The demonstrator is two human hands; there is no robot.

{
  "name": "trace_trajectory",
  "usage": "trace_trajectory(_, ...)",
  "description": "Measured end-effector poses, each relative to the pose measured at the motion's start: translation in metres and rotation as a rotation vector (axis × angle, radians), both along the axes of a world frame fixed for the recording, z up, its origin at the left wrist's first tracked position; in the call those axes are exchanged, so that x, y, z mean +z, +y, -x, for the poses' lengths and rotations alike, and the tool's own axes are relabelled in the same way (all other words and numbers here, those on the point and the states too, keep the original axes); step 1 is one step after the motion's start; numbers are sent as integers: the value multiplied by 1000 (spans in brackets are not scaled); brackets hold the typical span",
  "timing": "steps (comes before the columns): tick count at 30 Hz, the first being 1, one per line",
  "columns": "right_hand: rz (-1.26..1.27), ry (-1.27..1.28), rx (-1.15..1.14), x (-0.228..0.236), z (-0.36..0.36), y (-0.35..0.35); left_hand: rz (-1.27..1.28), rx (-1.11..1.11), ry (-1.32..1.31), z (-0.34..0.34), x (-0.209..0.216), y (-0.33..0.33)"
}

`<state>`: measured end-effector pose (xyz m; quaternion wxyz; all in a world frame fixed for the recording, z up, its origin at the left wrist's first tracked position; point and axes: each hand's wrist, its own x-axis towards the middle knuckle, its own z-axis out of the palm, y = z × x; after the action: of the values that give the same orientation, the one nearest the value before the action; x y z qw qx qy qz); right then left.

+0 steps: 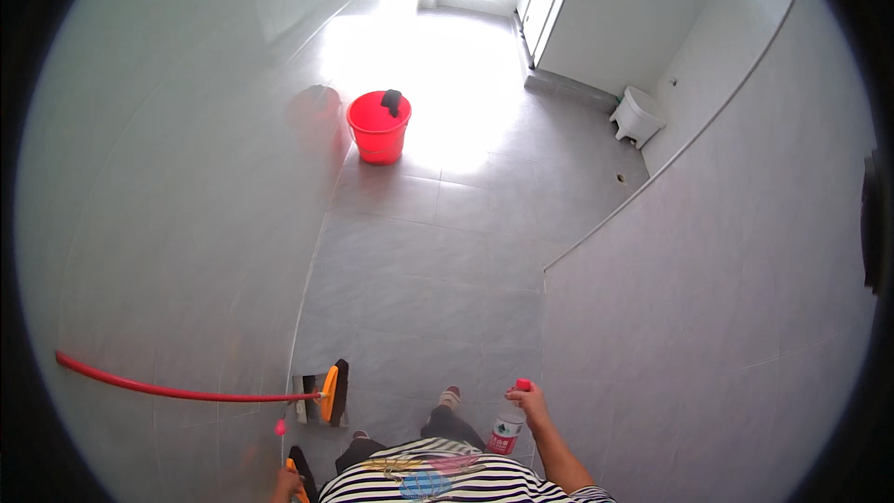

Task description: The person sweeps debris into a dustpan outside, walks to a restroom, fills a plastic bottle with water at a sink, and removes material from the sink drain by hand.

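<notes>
My right hand (530,402) grips a clear plastic bottle (506,431) by its top, just under the red cap. The bottle has a red and white label and hangs beside my right hip. At the lower edge, my left hand (286,483) is closed on an orange brush (299,482) with dark bristles, partly cut off by the frame. Just ahead of that hand, a broom (331,393) with an orange head and dark bristles stands against the left wall. Its long red handle (177,391) reaches out to the left. A small pink knob (280,427) shows below the handle.
A red bucket (377,142) with a dark cloth (392,101) over its rim stands ahead, by the left wall. A white stool (637,117) sits at the far right near a floor drain (620,178). Glossy walls flank the grey tiled floor (419,251); a white door (548,0) is beyond.
</notes>
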<state>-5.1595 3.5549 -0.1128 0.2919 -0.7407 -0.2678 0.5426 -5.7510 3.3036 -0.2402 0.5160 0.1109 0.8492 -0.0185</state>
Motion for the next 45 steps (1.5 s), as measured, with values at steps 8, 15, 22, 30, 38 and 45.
trace_trajectory(8,-250,109,-152,22,-51,151,-305,-200,-332,-126,-15,160)
trace_trajectory(15,-430,376,-106,47,5,271,-568,-102,-275,-165,64,376)
trace_trajectory(22,-479,344,-336,75,-28,391,-1024,-800,-39,-232,113,641)
trace_trajectory(30,-691,566,-680,135,-84,511,-1297,-1358,-569,-482,267,858)
trace_trajectory(38,-694,904,-711,129,-206,640,-1120,-1503,-511,-659,291,962)
trace_trajectory(45,-781,383,-546,142,-297,776,-1366,-1573,-282,-722,310,1093)
